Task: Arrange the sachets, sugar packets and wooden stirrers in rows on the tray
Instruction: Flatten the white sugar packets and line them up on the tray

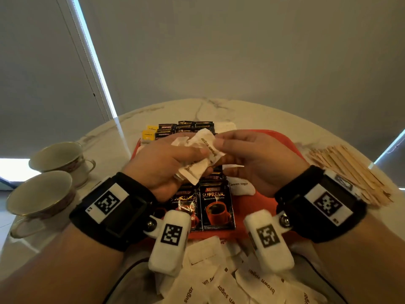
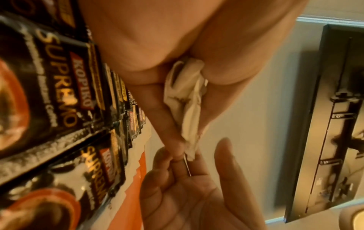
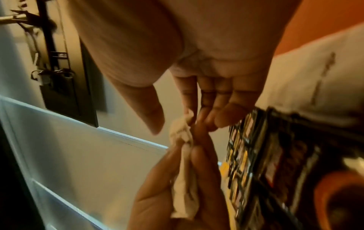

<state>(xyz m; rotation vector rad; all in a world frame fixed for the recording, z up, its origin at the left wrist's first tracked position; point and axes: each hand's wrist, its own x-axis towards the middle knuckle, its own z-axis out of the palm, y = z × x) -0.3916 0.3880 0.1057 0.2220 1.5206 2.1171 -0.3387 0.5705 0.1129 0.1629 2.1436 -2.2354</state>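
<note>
So both hands are up over the middle of the head view, above the flat orange plastic tray (image 1: pixel 260 202). The left hand (image 1: pixel 163 165) has its fingers curled round a crumpled bunch of white paper brown sugar packets (image 1: pixel 202 157); the left wrist view shows the bunch (image 2: pixel 187 107) squeezed between palm and fingers. The right hand (image 1: pixel 252 156) is pinching the top packet at its upper edge between thumb and fingertip, the other fingers fairly straight.

These packets look light and floppy, and the paper creases easily, so I'd take one by a short edge or corner with a soft pinch and peel it off the bunch rather than squeeze. Probably not slippery, but tearable.

The packet being pinched has its long axis running from upper left to lower right in the head view, going by the print, tilted and not yet lined up with anything.

Black Kopiko Supremo coffee sachets (image 1: pixel 215 207) lie flat on the tray, long axis running bottom to top of the frame, in a column heading up. More sugar packets (image 1: pixel 260 284) are scattered at the bottom edge, and the pale wooden stirrers (image 1: pixel 348 172) are piled at mid right, off the tray
</note>
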